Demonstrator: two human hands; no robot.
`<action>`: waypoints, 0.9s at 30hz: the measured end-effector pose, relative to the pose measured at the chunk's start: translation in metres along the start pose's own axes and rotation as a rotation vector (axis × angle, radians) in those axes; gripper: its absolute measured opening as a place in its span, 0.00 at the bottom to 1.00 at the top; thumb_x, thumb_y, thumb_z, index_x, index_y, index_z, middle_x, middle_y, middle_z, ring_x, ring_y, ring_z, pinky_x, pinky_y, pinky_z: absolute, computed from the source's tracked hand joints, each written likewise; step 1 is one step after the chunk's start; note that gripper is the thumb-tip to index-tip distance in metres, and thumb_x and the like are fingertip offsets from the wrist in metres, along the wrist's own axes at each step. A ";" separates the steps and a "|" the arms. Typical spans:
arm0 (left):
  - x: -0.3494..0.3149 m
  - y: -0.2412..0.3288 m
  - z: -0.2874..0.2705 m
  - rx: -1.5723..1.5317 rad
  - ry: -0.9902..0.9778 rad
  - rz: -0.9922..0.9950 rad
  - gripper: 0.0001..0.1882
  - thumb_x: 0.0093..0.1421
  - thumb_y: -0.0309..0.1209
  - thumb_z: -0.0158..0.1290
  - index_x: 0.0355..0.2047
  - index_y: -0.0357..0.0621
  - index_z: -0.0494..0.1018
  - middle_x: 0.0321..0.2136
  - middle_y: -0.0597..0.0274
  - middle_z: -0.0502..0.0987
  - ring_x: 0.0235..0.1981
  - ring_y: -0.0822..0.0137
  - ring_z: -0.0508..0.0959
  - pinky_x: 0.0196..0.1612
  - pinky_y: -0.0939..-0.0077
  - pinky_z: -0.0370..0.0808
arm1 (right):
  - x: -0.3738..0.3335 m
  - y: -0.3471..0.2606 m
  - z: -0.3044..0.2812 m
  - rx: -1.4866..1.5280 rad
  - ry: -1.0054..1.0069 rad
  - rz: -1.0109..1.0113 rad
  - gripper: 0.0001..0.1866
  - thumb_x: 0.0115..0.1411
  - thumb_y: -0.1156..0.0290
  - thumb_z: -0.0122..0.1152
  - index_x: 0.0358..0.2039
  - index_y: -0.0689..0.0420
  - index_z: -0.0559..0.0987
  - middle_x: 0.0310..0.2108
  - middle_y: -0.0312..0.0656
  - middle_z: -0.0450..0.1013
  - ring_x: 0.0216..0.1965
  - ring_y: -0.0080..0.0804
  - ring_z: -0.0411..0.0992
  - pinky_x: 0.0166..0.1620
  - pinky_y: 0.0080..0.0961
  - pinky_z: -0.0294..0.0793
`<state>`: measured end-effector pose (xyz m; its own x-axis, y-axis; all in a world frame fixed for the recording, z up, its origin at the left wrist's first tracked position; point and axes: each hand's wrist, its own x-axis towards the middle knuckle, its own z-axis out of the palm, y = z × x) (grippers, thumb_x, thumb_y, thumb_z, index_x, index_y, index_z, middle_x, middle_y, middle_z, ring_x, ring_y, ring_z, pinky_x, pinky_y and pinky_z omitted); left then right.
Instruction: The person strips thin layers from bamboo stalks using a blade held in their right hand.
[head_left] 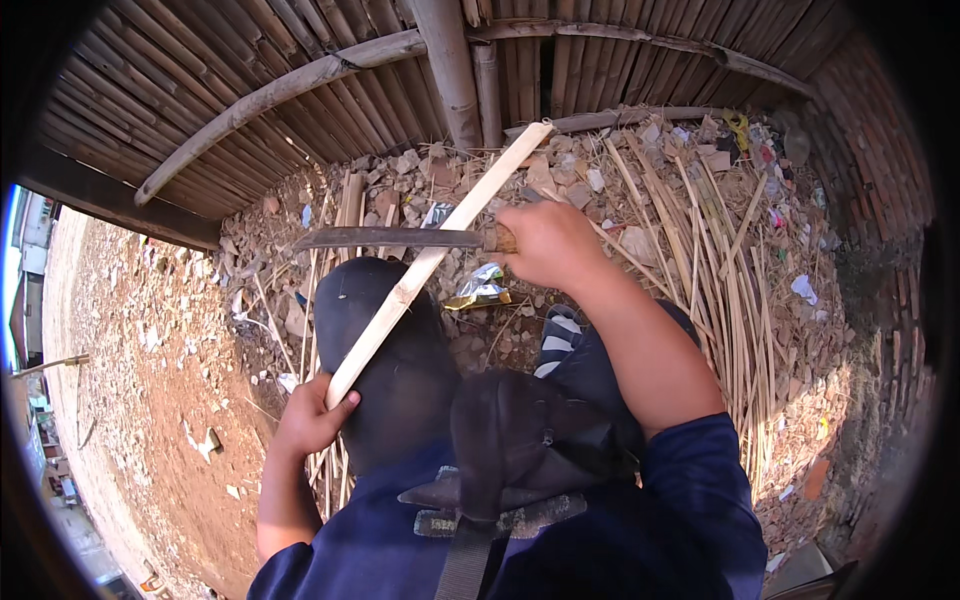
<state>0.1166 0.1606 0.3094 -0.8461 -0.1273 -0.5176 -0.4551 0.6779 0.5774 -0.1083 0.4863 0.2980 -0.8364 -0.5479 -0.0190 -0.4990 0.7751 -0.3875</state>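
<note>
My left hand (311, 415) is closed round the lower end of a pale bamboo strip (403, 289), which slants up and away to the right, across my left knee. A darker node shows partway along it. In my right hand (548, 243) is the short wooden handle of a machete (390, 237), fingers wrapped round it. Its dark blade points left and lies across the strip's middle, above the knee; whether the edge bites into the bamboo I cannot tell.
Many split bamboo strips (745, 300) lie in a pile on my right, and more lie by my left leg. A bamboo wall (360, 90) stands ahead, a brick wall (885, 180) to the right. Rubble and a shiny wrapper (478, 290) cover the ground between.
</note>
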 end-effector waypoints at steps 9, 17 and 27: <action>-0.001 -0.005 0.003 0.059 0.087 0.052 0.19 0.62 0.41 0.62 0.32 0.35 0.73 0.20 0.53 0.74 0.24 0.65 0.73 0.31 0.66 0.72 | 0.018 0.039 -0.005 0.155 0.089 0.345 0.18 0.50 0.66 0.63 0.43 0.54 0.81 0.37 0.53 0.80 0.43 0.54 0.78 0.47 0.47 0.77; 0.002 0.003 0.002 0.033 0.026 0.005 0.20 0.62 0.43 0.61 0.33 0.35 0.73 0.20 0.53 0.75 0.24 0.64 0.74 0.31 0.64 0.72 | 0.016 0.023 0.007 0.101 -0.058 0.113 0.20 0.48 0.66 0.65 0.44 0.54 0.81 0.36 0.52 0.80 0.38 0.55 0.78 0.43 0.44 0.78; 0.002 -0.010 -0.003 0.065 -0.018 -0.029 0.20 0.62 0.44 0.60 0.33 0.35 0.73 0.22 0.53 0.76 0.26 0.63 0.74 0.33 0.64 0.72 | 0.017 0.024 0.024 0.254 0.068 0.185 0.18 0.48 0.64 0.67 0.41 0.54 0.82 0.34 0.53 0.80 0.38 0.57 0.77 0.44 0.45 0.77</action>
<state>0.1187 0.1510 0.3043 -0.8272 -0.1349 -0.5455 -0.4602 0.7196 0.5199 -0.1291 0.4878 0.2668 -0.9254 -0.3755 -0.0522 -0.2712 0.7519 -0.6009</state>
